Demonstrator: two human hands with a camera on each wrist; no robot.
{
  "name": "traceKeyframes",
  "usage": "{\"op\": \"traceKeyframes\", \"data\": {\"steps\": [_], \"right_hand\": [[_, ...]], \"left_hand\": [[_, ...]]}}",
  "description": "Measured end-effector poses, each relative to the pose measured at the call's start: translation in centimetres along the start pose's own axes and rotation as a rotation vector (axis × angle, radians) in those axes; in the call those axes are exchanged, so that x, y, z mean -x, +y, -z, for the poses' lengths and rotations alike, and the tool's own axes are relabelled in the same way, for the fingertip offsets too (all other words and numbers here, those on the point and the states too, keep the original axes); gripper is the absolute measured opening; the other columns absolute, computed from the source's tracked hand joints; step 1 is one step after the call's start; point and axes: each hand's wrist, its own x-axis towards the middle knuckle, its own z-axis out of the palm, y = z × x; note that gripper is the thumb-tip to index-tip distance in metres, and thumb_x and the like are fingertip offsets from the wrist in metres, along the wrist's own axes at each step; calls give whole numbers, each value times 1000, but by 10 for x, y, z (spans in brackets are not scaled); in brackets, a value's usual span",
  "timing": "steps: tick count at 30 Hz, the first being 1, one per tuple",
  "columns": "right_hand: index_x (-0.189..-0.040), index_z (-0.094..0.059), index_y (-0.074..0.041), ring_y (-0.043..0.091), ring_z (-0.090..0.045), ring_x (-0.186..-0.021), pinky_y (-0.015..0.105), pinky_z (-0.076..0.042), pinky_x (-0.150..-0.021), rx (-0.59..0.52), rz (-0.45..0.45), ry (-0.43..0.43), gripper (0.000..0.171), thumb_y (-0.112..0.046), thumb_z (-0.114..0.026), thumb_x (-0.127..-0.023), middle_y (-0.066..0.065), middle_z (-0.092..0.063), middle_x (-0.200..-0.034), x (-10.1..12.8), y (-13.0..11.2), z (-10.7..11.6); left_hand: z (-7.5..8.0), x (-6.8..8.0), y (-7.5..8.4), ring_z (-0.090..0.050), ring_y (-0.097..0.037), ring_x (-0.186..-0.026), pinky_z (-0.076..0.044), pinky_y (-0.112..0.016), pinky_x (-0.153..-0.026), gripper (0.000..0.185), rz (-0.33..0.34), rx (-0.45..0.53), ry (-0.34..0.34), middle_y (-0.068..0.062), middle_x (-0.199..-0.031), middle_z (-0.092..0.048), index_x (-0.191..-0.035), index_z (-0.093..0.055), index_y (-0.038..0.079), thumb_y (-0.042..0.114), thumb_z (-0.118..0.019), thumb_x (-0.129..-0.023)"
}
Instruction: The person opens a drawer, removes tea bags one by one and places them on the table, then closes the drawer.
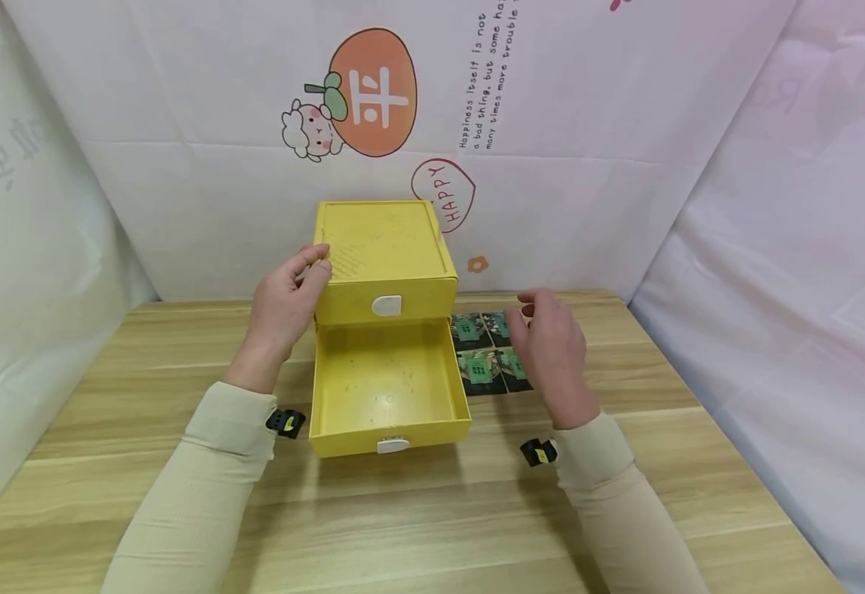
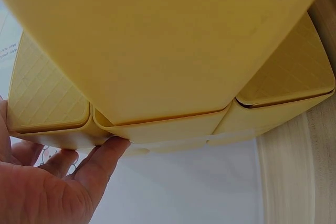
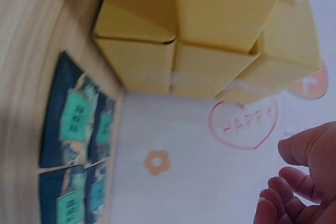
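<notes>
A yellow drawer box [image 1: 387,239] stands on the table, its middle drawer [image 1: 383,379] pulled far out and nothing inside it. White tabs serve as handles, one on the top drawer front [image 1: 386,306]. My left hand [image 1: 284,305] rests at the box's upper left edge, fingertips touching it; the left wrist view shows those fingers [image 2: 107,156] along the side of the top tier. Holding nothing, my right hand [image 1: 551,351] hovers right of the box with loosely bent fingers. It overlaps several dark packets with green labels [image 1: 480,369] in the head view.
The packets [image 3: 73,119] lie beside the box's right side on the wood-grain table [image 1: 417,528]. Close behind the box hangs a white printed cloth [image 1: 209,206], with more cloth at both sides. Black wrist devices [image 1: 538,452] sit by the cuffs.
</notes>
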Motion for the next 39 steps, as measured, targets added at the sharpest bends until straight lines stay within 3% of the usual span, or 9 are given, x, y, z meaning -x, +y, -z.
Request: {"op": "traceKeyframes", "data": {"steps": [9,17,25,31,39], "right_hand": [[-127,-67,-3,29,-66,-95,48,-56,-76,-82,116,83,38,-33,-65,-103,12,-70,-110,14,-31,16],[-125,-66,-2,28,-64,-91,45,-56,-74,-98,231,126,38,-28,-72,-99,12,-68,-110,30,-51,24],[-119,-68,-1,24,-62,-82,38,-53,-68,-93,450,197,35,-25,-79,-95,11,-69,-100,45,-66,25],[-114,-70,-2,23,-66,-82,36,-56,-64,-117,653,260,34,-20,-83,-90,9,-71,-95,60,-76,21],[-116,-69,-6,22,-67,-81,34,-59,-65,-105,775,223,35,-25,-84,-89,9,-70,-95,80,-89,17]], "left_hand": [[0,-1,-1,-49,-27,-145,-49,-47,-107,56,-3,-4,0,6,-169,-34,-155,-54,24,53,-48,-107],[-1,-1,0,-50,-26,-144,-49,-43,-101,56,0,-9,0,8,-169,-34,-154,-54,25,53,-47,-107],[-1,-1,0,-50,-28,-144,-50,-47,-105,56,-3,-11,2,6,-169,-34,-154,-54,25,53,-47,-107],[-1,-1,-1,-51,-26,-143,-49,-41,-97,56,-1,-11,-1,7,-169,-33,-155,-54,25,54,-47,-107],[-1,-1,-2,-49,-27,-146,-50,-46,-104,57,-4,-3,2,6,-169,-34,-155,-54,25,54,-48,-106]]}}
